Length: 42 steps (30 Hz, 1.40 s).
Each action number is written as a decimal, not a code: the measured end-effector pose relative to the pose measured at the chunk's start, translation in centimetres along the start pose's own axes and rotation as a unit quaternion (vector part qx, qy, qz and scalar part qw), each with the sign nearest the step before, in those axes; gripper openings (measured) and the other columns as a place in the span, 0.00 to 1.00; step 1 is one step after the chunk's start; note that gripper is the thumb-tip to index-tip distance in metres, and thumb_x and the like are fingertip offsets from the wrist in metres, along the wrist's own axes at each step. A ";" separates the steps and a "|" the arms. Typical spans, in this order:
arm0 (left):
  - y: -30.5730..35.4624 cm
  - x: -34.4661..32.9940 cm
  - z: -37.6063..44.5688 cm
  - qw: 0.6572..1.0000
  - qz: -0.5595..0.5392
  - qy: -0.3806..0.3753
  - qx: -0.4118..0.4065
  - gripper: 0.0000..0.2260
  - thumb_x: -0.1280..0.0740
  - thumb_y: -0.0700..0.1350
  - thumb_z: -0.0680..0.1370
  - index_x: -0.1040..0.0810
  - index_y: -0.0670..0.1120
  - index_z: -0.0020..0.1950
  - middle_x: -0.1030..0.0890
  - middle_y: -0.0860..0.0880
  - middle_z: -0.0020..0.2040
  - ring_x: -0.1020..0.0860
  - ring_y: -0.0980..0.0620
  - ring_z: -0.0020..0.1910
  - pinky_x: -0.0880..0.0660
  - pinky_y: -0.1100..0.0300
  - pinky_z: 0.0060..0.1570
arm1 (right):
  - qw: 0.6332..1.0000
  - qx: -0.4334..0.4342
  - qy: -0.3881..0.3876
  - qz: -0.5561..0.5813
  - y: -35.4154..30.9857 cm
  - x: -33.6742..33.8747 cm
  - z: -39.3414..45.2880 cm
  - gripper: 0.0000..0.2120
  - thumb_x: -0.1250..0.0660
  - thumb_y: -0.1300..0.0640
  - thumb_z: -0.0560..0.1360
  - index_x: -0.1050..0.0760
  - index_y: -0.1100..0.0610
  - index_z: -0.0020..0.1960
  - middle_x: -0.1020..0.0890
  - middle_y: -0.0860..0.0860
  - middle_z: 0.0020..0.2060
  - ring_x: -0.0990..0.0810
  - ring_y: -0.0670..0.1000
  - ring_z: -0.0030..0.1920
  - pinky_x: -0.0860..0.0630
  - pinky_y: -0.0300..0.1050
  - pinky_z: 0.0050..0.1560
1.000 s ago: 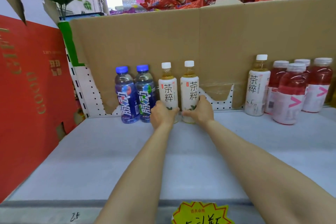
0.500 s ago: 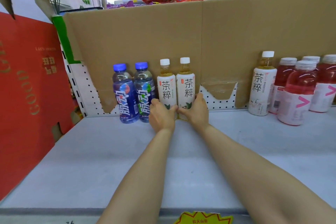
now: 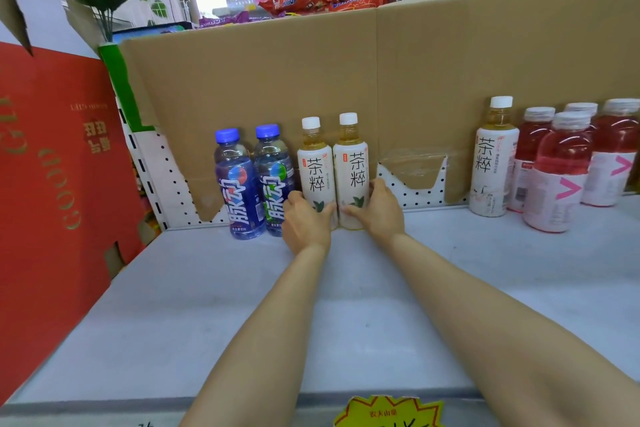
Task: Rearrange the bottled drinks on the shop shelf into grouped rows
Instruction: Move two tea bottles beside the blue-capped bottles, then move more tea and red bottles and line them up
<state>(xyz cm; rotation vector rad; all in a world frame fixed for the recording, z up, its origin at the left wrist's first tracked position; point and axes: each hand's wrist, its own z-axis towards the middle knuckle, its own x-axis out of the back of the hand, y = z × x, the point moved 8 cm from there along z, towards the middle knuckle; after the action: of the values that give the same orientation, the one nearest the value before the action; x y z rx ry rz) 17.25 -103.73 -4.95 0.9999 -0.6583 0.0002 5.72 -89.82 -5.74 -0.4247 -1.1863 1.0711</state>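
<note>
Two white tea bottles are standing upright and touching at the back of the shelf (image 3: 173, 305), and we are wrapping our fingers around their bases: the left hand (image 3: 306, 224) is gripping the left tea bottle (image 3: 316, 170), the right hand (image 3: 377, 210) is gripping the right tea bottle (image 3: 353, 166). Just outside our left fingers, the two blue bottles (image 3: 256, 180) are standing side by side, the nearer one touching or almost touching the left tea bottle. Well away from our right fingers, a third tea bottle (image 3: 493, 159) is waiting beside the pink bottles (image 3: 568, 173), so the tea group is looking unfinished. We are holding low on tall bottles, so a quick shove is risking a tip toward the cardboard backing (image 3: 311, 80) behind our fingertips. Our left knuckles are also crowding the nearer blue bottle; sliding leftward could be knocking it over or pushing its row out of line.
</note>
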 end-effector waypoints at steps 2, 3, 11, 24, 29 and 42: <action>0.5 1.0 -0.1 0.999 0.029 0.005 -0.016 0.24 0.25 0.54 0.73 0.28 0.44 0.63 0.22 0.45 0.60 0.22 0.44 0.59 0.24 0.49 0.52 | 1.000 0.008 0.011 -0.020 -0.1 1.3 -0.5 0.31 0.25 0.46 0.69 0.31 0.59 0.64 0.22 0.54 0.60 0.23 0.56 0.60 0.24 0.54 0.56; 1.0 1.5 -0.3 0.998 0.047 0.009 -0.031 0.24 0.26 0.54 0.74 0.28 0.45 0.64 0.23 0.45 0.61 0.23 0.43 0.59 0.24 0.49 0.52 | 0.999 0.010 0.015 -0.035 -0.1 2.3 -0.9 0.31 0.26 0.45 0.71 0.32 0.58 0.67 0.23 0.54 0.62 0.24 0.56 0.62 0.25 0.53 0.57; 8.5 1.2 -7.7 0.955 0.167 -0.035 -0.243 0.19 0.34 0.57 0.79 0.24 0.47 0.65 0.23 0.49 0.61 0.25 0.46 0.60 0.26 0.51 0.52 | 0.984 0.057 0.084 -0.144 1.1 12.9 -5.6 0.21 0.37 0.41 0.77 0.24 0.57 0.59 0.19 0.54 0.55 0.22 0.57 0.56 0.24 0.52 0.52; 20.9 -6.2 -28.6 0.900 0.164 -0.098 -0.391 0.17 0.38 0.57 0.81 0.24 0.47 0.64 0.21 0.50 0.60 0.24 0.47 0.59 0.27 0.52 0.49 | 0.961 0.093 0.149 -0.212 10.7 32.8 -18.2 0.17 0.36 0.48 0.78 0.24 0.55 0.63 0.19 0.50 0.56 0.22 0.52 0.57 0.26 0.47 0.52; 26.6 -10.9 -36.3 0.884 0.143 -0.135 -0.425 0.19 0.40 0.57 0.82 0.26 0.48 0.68 0.22 0.50 0.64 0.24 0.47 0.61 0.27 0.52 0.51 | 0.953 0.059 0.160 -0.250 16.5 40.9 -22.0 0.18 0.37 0.47 0.78 0.24 0.55 0.64 0.19 0.51 0.56 0.23 0.53 0.58 0.27 0.48 0.54; 43.6 -26.8 -54.4 0.821 0.056 -0.216 -0.525 0.18 0.38 0.57 0.82 0.25 0.49 0.67 0.22 0.51 0.62 0.23 0.50 0.59 0.28 0.59 0.49 | 0.922 -0.071 0.225 -0.308 32.9 62.0 -25.9 0.18 0.38 0.47 0.79 0.25 0.55 0.65 0.20 0.50 0.59 0.24 0.51 0.61 0.25 0.46 0.57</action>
<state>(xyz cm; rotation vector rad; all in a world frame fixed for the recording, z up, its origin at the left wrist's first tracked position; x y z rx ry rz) 10.75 -29.35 -4.62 -0.1350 -0.9638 -0.4579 13.50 -15.39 -7.20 -0.3492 -0.8904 0.3149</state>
